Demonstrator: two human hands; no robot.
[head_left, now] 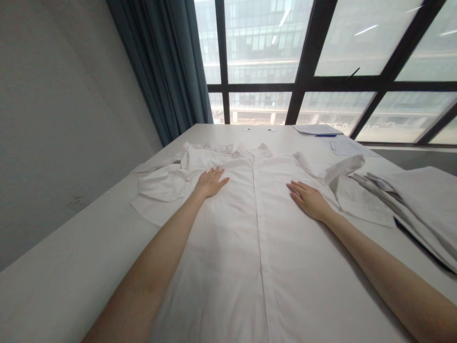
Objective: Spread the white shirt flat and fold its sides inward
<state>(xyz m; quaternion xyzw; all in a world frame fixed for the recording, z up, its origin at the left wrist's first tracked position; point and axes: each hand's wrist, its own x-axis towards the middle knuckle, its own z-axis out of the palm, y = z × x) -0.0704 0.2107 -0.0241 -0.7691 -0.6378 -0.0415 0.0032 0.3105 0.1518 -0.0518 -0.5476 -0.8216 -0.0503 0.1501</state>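
Observation:
A white button-front shirt [232, 228] lies face up on the white table [89, 247], its collar [252, 150] at the far end and its front closed along the middle. My left hand [211, 182] rests flat on the upper left part of the shirt, fingers stretched out. On the upper right part lies my right hand [307, 196], palm down with fingers extended. Neither hand grips the cloth. The left sleeve [162, 183] is bunched and creased beyond my left hand. To the right, the other sleeve [344, 169] stands up in a fold. The shirt's lower end runs out of view.
Folded white cloth [424, 200] is piled at the right, with a dark flat edge [421, 243] under it. Papers [317, 129] and a blue pen [325, 136] lie at the far right. Beyond the table are a window [264, 43] and a blue curtain [167, 62]; a wall [71, 105] borders the left.

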